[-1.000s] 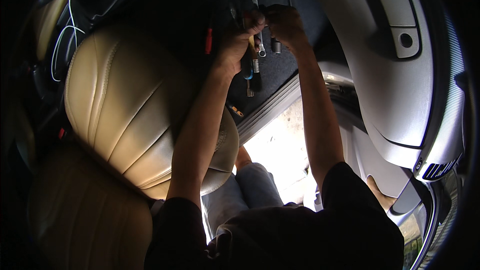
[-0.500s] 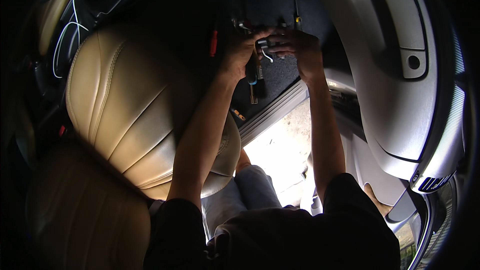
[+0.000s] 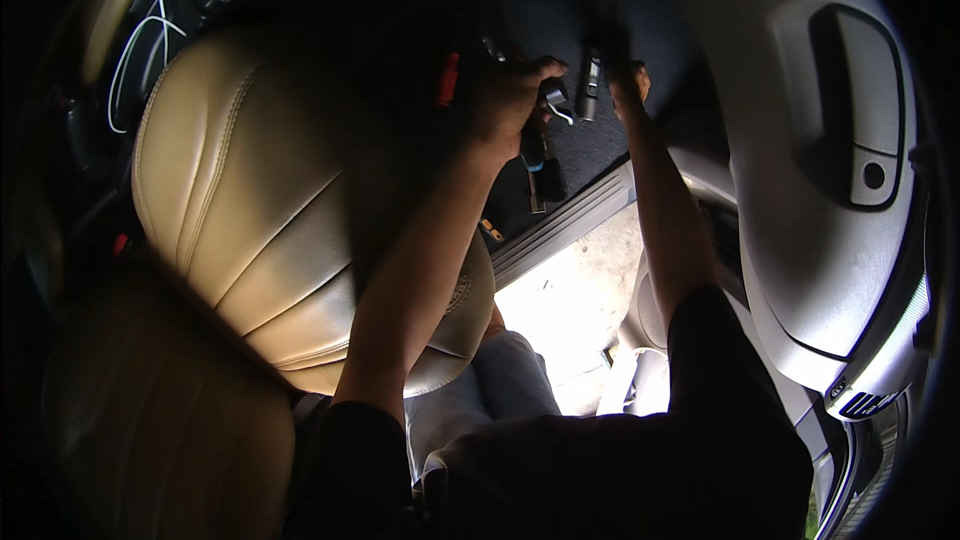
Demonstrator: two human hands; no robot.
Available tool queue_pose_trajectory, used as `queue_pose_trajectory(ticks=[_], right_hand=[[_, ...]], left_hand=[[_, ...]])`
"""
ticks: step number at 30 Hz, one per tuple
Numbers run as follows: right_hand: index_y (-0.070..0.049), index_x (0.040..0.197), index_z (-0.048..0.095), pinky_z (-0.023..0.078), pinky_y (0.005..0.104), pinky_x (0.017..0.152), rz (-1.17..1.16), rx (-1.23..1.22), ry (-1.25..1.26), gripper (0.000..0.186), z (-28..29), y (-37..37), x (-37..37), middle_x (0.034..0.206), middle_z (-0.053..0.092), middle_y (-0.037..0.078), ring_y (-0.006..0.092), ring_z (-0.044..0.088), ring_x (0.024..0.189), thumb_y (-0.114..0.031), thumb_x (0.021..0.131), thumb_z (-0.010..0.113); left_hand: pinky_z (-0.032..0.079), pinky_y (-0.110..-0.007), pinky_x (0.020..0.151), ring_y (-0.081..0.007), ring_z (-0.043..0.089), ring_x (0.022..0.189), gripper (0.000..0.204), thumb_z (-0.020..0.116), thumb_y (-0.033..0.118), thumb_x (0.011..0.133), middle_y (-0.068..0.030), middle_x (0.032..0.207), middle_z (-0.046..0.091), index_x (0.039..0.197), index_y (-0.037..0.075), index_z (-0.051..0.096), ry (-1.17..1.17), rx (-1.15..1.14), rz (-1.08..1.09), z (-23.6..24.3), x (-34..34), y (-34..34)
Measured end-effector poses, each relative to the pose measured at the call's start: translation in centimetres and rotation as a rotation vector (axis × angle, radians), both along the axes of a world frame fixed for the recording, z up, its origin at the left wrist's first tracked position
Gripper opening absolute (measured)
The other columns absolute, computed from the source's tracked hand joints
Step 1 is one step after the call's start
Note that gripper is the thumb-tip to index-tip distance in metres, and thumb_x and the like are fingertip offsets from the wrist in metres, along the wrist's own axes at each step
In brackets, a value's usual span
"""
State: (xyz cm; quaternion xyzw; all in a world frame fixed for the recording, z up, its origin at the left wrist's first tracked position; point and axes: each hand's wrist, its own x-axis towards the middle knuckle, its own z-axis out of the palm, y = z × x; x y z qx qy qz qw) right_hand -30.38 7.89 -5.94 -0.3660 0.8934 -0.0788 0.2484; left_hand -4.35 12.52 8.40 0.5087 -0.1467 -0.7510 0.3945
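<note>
My left hand (image 3: 518,98) is closed, thumb and fingers pinching a small grey part (image 3: 555,92) with a white curved end sticking out. My right hand (image 3: 630,88) is farther right over the dark carpet; shadow hides most of its fingers, and I cannot make out anything in them. Between the hands a grey-black cylinder, like a small flashlight (image 3: 590,88), lies on the carpet. Just below my left hand is a dark-handled tool with a blue band (image 3: 535,168) and a metal end. To its left lies a red-handled tool (image 3: 447,78).
A tan leather car seat (image 3: 260,210) fills the left side. The grey door panel (image 3: 810,210) stands at the right, and the ribbed door sill (image 3: 570,225) crosses in front of the carpet (image 3: 590,145). A small orange item (image 3: 491,230) lies by the seat; a white cable (image 3: 128,70) hangs at upper left.
My hands were together around the small part; now my right hand has moved away to the right, and the left keeps the part. The flashlight-like cylinder now shows clearly between them.
</note>
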Motion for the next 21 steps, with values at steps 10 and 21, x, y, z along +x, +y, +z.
queue_pose_trajectory(ticks=[10, 21], right_hand=[[0.000, 0.125, 0.055, 0.052, 0.0462, 0.092, 0.562, 0.040, -0.176, 0.073, 0.8, 7.0, 10.3, 0.114, 0.066, 0.020, 0.0311, 0.064, 0.111, -0.061, 0.086, 0.059], [-0.002, 0.125, 0.052, 0.048, 0.0450, 0.095, 0.799, 0.023, -0.086, 0.059, -0.2, 15.4, 15.8, 0.116, 0.063, 0.017, 0.0286, 0.059, 0.115, -0.047, 0.088, 0.060]], left_hand=[[0.048, -0.023, 0.052, -0.0074, 0.058, 0.062, 0.025, 0.082, 0.018, 0.078, -0.0035, 0.086, 0.064, 0.096, 0.006, 0.070, 0.144, -0.044, -0.111, 2.8, -0.3, 0.2], [0.041, -0.022, 0.039, -0.0079, 0.054, 0.045, 0.028, 0.083, 0.026, 0.076, -0.0049, 0.069, 0.066, 0.084, 0.004, 0.068, 0.124, -0.198, -0.405, 5.5, 1.0, 0.0]])
